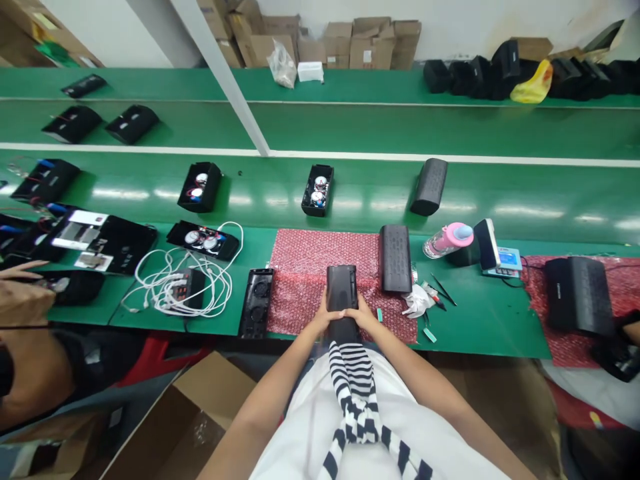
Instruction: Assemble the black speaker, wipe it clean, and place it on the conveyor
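Both hands grip a black speaker (343,287) at the front edge of the bench, its near end close to my body. My left hand (324,313) wraps its left side, and my right hand (362,315) wraps its right side, thumbs meeting across the top. Under it lies a sheet of red bubble wrap (300,293). Another closed black speaker (395,259) rests on the wrap to the right. Left of the wrap is an open black speaker shell (257,303) with two round openings.
White cables (220,293) tangle around a charging hub (193,290). A pink-capped bottle (445,241), a phone (486,244) and tweezers (444,290) are on the right. Opened speakers (318,190) sit on the green conveyor (370,193). Co-workers sit at both sides; a cardboard box (215,387) stands below left.
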Demonstrator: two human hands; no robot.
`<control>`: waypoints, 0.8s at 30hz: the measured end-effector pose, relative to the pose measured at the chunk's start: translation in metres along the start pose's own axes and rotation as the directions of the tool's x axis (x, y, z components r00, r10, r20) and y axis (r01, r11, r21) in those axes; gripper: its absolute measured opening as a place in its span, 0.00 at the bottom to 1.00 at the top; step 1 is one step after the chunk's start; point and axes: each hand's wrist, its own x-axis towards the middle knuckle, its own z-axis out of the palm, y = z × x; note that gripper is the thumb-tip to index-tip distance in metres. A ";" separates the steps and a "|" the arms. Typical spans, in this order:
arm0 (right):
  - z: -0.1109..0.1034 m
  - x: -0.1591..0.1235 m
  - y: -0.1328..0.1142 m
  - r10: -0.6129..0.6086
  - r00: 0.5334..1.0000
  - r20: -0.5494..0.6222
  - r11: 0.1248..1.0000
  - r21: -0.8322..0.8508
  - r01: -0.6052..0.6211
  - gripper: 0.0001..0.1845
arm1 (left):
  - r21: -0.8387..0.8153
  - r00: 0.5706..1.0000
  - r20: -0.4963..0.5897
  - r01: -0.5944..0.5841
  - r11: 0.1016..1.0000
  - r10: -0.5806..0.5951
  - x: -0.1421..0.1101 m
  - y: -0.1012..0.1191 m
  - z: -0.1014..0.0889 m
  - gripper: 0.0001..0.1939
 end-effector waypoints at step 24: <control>-0.003 0.001 0.003 0.020 1.000 0.000 0.996 0.088 -0.020 0.43 | 0.076 0.997 -0.056 -0.050 0.996 0.054 0.001 0.002 0.010 0.62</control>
